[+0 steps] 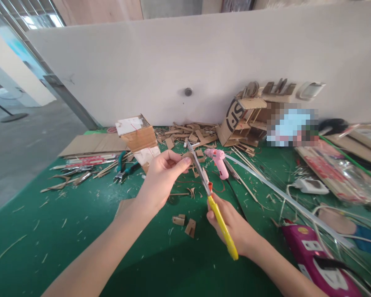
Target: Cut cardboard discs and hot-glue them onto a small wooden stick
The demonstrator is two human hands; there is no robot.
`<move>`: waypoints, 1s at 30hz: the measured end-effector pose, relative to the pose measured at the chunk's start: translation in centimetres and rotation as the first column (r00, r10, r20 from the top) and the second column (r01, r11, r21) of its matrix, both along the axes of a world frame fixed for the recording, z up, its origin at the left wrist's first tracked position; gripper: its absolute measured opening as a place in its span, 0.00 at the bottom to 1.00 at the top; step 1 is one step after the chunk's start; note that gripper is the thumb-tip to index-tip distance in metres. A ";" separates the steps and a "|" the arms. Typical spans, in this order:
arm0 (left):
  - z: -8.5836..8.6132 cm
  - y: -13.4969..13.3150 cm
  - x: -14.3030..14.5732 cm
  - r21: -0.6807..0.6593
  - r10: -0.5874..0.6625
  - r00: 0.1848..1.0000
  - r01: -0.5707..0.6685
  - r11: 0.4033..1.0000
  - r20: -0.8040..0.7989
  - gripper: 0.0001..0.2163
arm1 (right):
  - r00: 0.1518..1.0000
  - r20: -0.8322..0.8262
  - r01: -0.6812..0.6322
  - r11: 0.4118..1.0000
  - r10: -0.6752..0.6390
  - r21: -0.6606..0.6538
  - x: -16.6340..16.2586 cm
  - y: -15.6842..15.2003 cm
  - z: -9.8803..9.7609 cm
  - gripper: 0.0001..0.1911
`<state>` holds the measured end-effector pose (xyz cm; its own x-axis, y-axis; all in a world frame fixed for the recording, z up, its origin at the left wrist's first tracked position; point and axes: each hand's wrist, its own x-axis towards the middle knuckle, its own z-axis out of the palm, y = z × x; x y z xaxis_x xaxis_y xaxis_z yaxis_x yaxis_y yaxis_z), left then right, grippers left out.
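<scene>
My left hand (163,173) pinches a small piece of cardboard (190,156) between thumb and fingers. In my right hand (231,225) is a pair of scissors (221,227) with yellow handles. Their metal blades point up and away, right beside the cardboard piece; whether they are cutting into it I cannot tell. Two small cut cardboard pieces (190,227) lie on the green table (89,243) between my forearms. A pink glue gun (219,162) stands just beyond the scissors, its cable running toward me.
A cardboard box (139,138) stands behind my left hand, near green-handled pliers (125,168). Cardboard scraps (185,133) are heaped against the white board. A shelf-like cardboard model (241,121) stands at the back right. A magenta power strip (315,258) with cables occupies the near right.
</scene>
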<state>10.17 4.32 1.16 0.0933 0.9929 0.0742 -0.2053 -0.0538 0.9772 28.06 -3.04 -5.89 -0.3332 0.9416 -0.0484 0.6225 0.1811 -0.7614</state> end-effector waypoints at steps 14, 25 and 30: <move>-0.3 -0.2 0.6 -0.050 -0.024 0.992 0.031 0.998 0.122 0.11 | 0.996 -0.082 -0.033 0.999 0.032 -0.007 0.1 -0.1 0.1 0.20; -0.6 -0.7 1.1 -0.015 -0.045 0.987 0.048 0.999 0.154 0.10 | 0.999 -0.030 0.017 0.998 -0.016 0.055 0.0 -0.2 -0.1 0.17; -0.6 -0.8 1.5 -0.041 -0.008 0.982 0.016 0.999 0.189 0.11 | 0.999 -0.041 0.015 0.997 -0.012 0.079 -0.2 -0.1 -0.1 0.16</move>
